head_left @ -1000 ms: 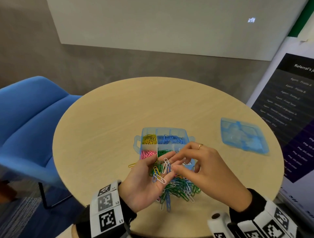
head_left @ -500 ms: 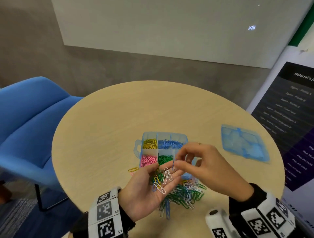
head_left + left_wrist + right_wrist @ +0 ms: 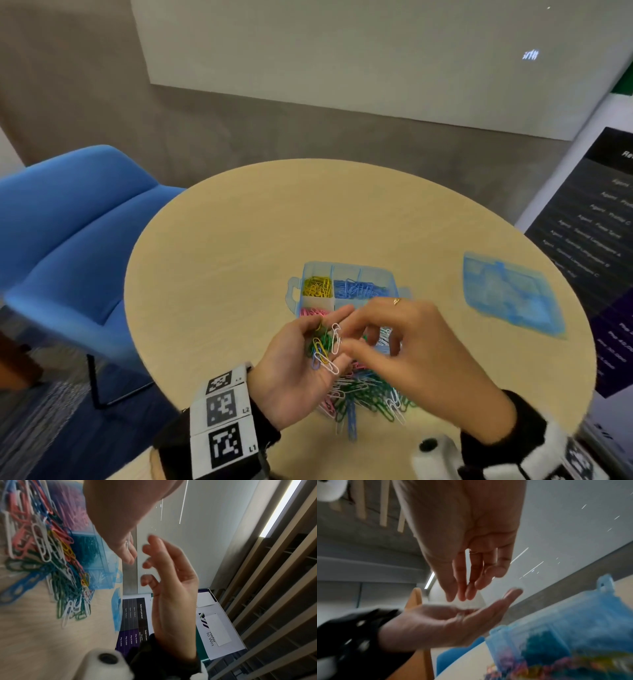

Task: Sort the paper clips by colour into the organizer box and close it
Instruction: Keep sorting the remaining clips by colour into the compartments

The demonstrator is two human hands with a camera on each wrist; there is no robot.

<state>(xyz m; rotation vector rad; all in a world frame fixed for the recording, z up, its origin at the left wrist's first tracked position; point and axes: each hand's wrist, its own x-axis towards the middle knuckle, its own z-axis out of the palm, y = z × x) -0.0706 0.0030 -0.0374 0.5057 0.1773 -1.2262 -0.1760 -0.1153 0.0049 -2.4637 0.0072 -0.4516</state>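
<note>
Sorting step under way: left hand (image 3: 301, 370) is cupping mixed paper clips (image 3: 323, 349), palm up; right hand (image 3: 404, 346) is pinching at a white clip (image 3: 336, 339). Organizer box (image 3: 346, 270) at 12 o'clock, unsorted pile (image 3: 363, 397) at 6. Next, likely: drop white into its compartment.

Mixed paper clips (image 3: 363, 394) heaped before open organizer box (image 3: 346, 279); lid (image 3: 510, 294) apart.

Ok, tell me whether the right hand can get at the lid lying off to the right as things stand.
Probably yes. The lid lies alone on the table with bare tabletop between it and the right hand. That hand's fingers are busy at the clips in the left hand, so they would need freeing first.
</note>
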